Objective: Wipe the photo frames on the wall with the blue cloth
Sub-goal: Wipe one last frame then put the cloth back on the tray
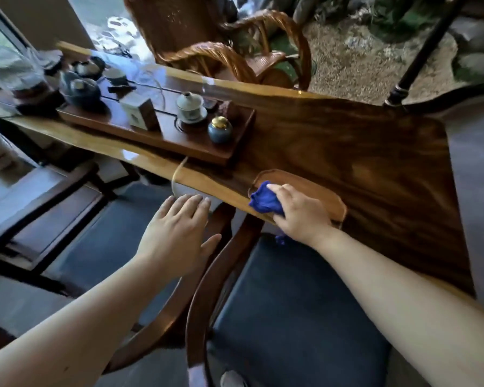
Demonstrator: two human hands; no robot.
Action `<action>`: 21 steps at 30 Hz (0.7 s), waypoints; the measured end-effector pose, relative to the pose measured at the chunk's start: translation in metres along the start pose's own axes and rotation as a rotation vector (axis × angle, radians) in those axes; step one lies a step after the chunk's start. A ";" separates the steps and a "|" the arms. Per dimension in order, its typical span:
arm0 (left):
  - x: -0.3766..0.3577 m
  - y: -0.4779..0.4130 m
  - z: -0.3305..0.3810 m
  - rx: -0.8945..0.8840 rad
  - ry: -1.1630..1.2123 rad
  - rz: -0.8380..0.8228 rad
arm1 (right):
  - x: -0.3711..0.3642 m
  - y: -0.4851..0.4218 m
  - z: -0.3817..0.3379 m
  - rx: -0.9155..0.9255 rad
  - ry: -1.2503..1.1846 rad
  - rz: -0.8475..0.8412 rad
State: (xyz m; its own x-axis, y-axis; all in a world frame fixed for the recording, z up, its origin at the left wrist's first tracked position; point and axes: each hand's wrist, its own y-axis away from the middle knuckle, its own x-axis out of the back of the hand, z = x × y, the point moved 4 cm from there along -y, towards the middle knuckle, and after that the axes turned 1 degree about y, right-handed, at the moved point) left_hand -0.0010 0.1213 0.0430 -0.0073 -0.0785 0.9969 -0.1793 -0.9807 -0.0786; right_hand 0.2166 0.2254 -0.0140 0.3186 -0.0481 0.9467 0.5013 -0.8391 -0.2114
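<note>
There is just one camera, worn on the person's head, so no second view shares any of this scene. It looks forward and down from above, over both bare arms, onto a long wooden table (333, 141) that runs slantwise across the picture. The near chair seat (291, 303) sits right below the camera and looks big, while the wicker chair (221, 51) on the table's far side looks smaller, and the wide lens bends the edges of the picture.

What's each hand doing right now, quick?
Left hand: open, fingers spread, holding nothing.
Right hand: closed on the blue cloth, over the small wooden tray.
</note>
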 end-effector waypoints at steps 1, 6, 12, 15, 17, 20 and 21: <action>-0.009 -0.004 0.005 -0.006 0.004 -0.015 | -0.010 0.000 0.020 -0.038 0.013 -0.021; -0.045 -0.019 0.006 0.030 0.003 -0.040 | -0.055 -0.018 0.083 -0.095 0.137 -0.069; -0.071 -0.032 -0.004 0.063 0.010 -0.083 | -0.106 -0.028 0.104 -0.119 0.304 -0.217; -0.075 -0.034 -0.005 0.059 0.015 -0.078 | -0.121 -0.025 0.106 -0.195 0.257 -0.325; -0.076 -0.030 -0.006 0.059 0.010 -0.098 | -0.120 -0.025 0.107 -0.195 0.270 -0.419; -0.066 -0.025 -0.015 0.068 -0.008 -0.096 | -0.099 -0.029 0.098 -0.178 0.287 -0.475; -0.060 -0.021 -0.022 0.078 -0.009 -0.073 | -0.090 -0.032 0.088 -0.147 0.284 -0.438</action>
State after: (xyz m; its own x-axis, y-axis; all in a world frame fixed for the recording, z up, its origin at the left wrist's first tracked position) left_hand -0.0184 0.1506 -0.0150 0.0116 -0.0076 0.9999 -0.1014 -0.9948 -0.0064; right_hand 0.2431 0.3042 -0.1139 -0.1348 0.1960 0.9713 0.4141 -0.8794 0.2349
